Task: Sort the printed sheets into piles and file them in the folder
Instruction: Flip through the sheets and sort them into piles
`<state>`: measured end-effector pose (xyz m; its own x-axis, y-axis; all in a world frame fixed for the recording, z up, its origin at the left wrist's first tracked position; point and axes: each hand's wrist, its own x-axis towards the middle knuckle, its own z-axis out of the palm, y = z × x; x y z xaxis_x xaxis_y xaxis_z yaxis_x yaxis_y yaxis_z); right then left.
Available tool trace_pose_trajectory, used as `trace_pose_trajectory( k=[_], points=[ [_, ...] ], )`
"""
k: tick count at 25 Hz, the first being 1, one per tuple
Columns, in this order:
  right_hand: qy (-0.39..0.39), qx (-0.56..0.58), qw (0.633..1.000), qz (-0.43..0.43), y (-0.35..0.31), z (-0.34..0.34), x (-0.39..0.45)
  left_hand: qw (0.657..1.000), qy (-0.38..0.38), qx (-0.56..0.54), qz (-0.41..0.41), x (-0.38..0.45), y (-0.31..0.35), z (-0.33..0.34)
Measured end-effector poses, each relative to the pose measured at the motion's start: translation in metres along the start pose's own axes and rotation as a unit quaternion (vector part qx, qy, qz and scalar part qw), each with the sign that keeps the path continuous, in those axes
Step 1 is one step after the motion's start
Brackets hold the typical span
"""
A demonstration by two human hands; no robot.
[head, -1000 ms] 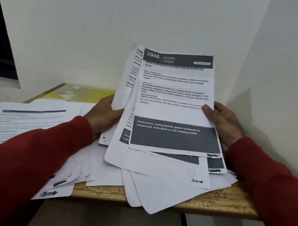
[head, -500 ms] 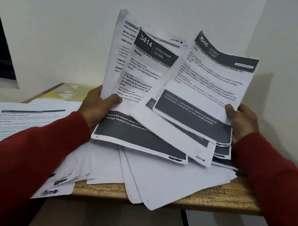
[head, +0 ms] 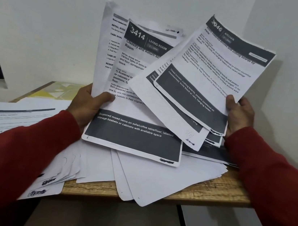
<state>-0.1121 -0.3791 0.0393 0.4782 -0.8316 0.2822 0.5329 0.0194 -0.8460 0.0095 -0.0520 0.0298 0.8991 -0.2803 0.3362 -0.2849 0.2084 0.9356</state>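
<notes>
Nearest the camera, two red sleeves (head: 17, 156) reach forward over the front edge of a wooden tabletop (head: 209, 193). Loose blank-side sheets (head: 154, 178) lie fanned on it, some hanging over the front edge, and a few with scrawled corners (head: 44, 184) stick out under the left sleeve. Further left, a pile of printed sheets (head: 11, 117) lies flat, face up.

Above the loose sheets, the left hand (head: 86, 104) grips a sheet headed "3414 Living Room" (head: 138, 100), thumb pressed on its face, with at least one more printed sheet (head: 108, 37) behind it. The right hand (head: 238, 115) pinches the lower right edge of a sheet headed "Kitchen" (head: 212, 68), thumb on top, with several sheets stacked beneath it. The two bundles are raised off the tabletop and spread apart like a fan, the kitchen bundle overlapping the living-room one.

At the far left corner of the tabletop lies a yellow patterned folder (head: 56, 91), partly covered by paper. Behind everything stands a white wall (head: 61, 25).
</notes>
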Motion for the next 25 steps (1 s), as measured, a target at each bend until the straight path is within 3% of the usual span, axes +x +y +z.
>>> trace_pose_trajectory(
  k=[19,25],
  points=[
    [-0.042,0.061,0.993,-0.091,-0.0042,0.0077,-0.0053,0.999,-0.001,-0.015,0.028,-0.0004,-0.0051,0.0018],
    [-0.020,0.055,0.991,-0.116,-0.0056,0.0057,-0.0049,0.999,0.006,-0.031,0.032,0.0002,-0.0049,0.0024]
  ],
)
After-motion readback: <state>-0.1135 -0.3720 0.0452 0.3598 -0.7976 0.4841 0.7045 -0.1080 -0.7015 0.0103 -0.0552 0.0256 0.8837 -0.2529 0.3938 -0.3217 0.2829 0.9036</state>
